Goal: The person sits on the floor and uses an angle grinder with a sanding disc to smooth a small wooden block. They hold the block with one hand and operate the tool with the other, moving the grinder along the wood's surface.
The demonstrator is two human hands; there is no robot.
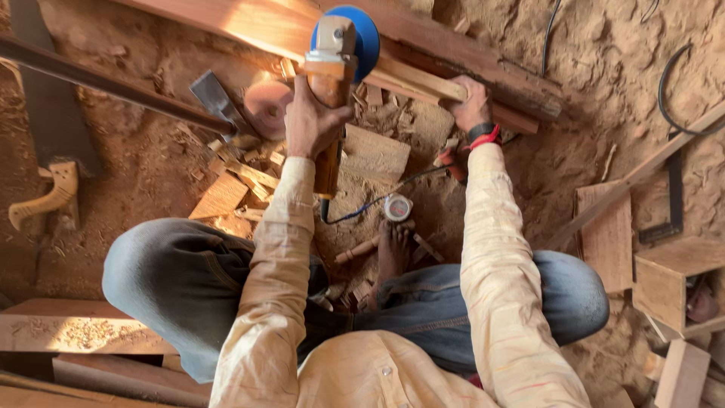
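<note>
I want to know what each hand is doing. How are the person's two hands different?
The left hand is wrapped around the body of an orange angle grinder with a blue disc, while the right hand presses on a thin wooden strip. The left hand sits nearer the middle of the picture; the right hand reaches farther right. The right wrist wears a black and red band; the left wrist is bare. Both come out of pale cream sleeves.

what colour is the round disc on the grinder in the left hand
Blue: the disc on the angle grinder held by the left hand, clearest in the head view.
</note>
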